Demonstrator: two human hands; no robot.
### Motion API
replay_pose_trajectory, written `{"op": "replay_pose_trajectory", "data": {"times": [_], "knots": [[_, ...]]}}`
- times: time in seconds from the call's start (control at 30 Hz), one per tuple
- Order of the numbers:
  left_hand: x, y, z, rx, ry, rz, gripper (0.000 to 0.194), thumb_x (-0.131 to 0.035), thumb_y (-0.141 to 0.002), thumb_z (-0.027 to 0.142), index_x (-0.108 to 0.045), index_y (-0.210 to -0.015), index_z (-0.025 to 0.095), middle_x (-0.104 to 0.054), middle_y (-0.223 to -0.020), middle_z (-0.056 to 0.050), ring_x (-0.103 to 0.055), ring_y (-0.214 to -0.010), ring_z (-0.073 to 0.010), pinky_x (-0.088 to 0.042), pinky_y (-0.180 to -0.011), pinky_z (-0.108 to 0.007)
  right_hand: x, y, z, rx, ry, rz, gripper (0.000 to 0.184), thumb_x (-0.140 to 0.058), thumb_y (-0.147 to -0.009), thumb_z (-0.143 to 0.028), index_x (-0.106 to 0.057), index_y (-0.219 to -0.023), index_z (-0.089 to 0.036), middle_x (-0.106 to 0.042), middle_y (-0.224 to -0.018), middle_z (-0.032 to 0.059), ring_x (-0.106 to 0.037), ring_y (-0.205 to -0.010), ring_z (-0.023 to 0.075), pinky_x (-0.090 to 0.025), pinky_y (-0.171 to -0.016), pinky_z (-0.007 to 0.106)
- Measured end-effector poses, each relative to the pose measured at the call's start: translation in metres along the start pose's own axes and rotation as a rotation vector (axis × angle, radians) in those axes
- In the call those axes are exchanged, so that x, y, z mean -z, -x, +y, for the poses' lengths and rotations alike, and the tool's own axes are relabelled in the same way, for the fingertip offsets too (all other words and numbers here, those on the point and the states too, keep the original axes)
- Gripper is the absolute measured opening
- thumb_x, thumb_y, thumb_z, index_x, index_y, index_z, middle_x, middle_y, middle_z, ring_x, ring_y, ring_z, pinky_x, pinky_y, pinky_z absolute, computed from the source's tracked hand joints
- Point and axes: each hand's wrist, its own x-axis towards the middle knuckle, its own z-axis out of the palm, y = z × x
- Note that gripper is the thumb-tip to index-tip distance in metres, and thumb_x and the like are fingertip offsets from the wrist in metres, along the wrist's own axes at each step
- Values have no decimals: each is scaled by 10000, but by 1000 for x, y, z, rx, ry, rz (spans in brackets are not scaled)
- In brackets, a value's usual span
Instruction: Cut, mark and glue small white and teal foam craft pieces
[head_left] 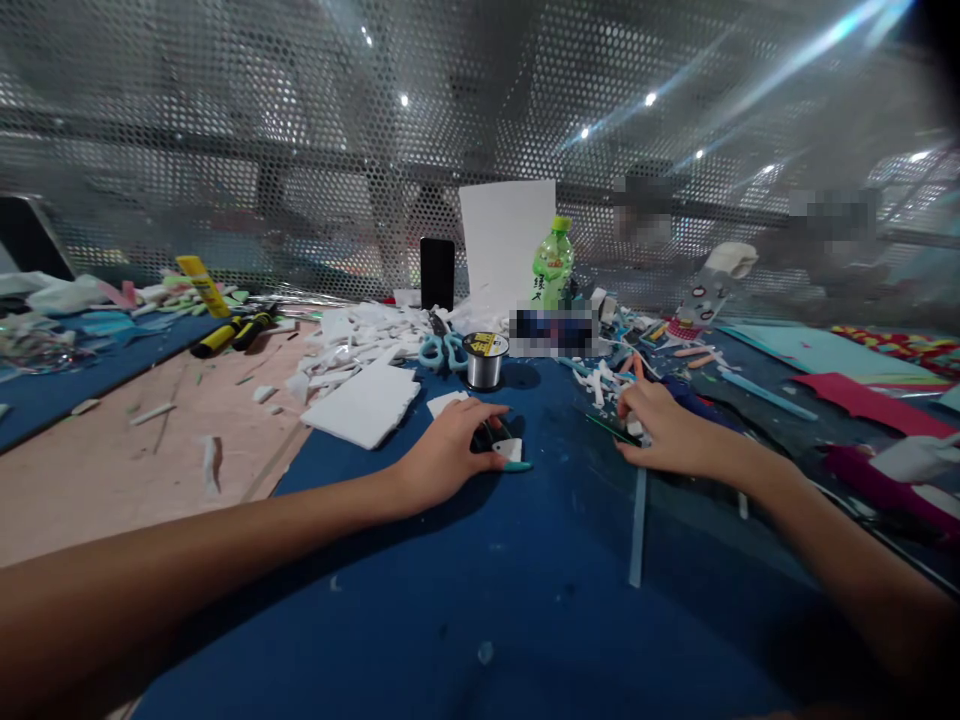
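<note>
My left hand rests on the blue table mat, thumb and fingers curled round a small white piece with a dark dot on it. Long teal nails show on that hand. Over at the scraps, my right hand has its fingers bent inward and thumb below. A thin dark-green strip or tool runs up to its fingers, and white bits show between them; what it grips is unclear. Just beyond my left hand stands a spool of clear line, beside light-blue-handled scissors. A white foam sheet lies to their left.
White foam scraps heap at the back left. A green drink bottle, a black phone and a white board stand behind. Yellow-black cutters lie left. A pale strip and a red sheet lie right.
</note>
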Motion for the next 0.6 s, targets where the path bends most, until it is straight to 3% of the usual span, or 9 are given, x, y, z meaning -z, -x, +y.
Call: {"op": "replay_pose_trajectory", "data": {"times": [0.27,0.43,0.6], "knots": [[0,3,3,-35,-89,1,556,-681,-732,217,-466,-1245,202,-574,-1063,-54,-467,-993,-229,-392,-871,-380,-11,-4,1,12,54,2,116,-515,-706,-218,-403,-714,-191,-497,-707,70,-448,-696,214,-354,-608,323],[8,1,12,-35,-89,18,647,-722,-691,262,-434,-1266,195,-537,-1156,-66,-450,-1068,-239,-372,-930,-396,-14,-4,-2,-1,44,82,121,-495,-775,-236,-487,-868,-159,-549,-837,118,-492,-787,252,-370,-668,370],[15,-6,19,67,142,13,494,-577,-802,361,-447,-1252,205,-533,-1185,-77,-514,-1052,-208,-431,-889,-344,1,2,-4,89,-1,48,164,-462,-817,-194,-541,-958,-164,-574,-971,137,-498,-944,290,-377,-780,426]]}}
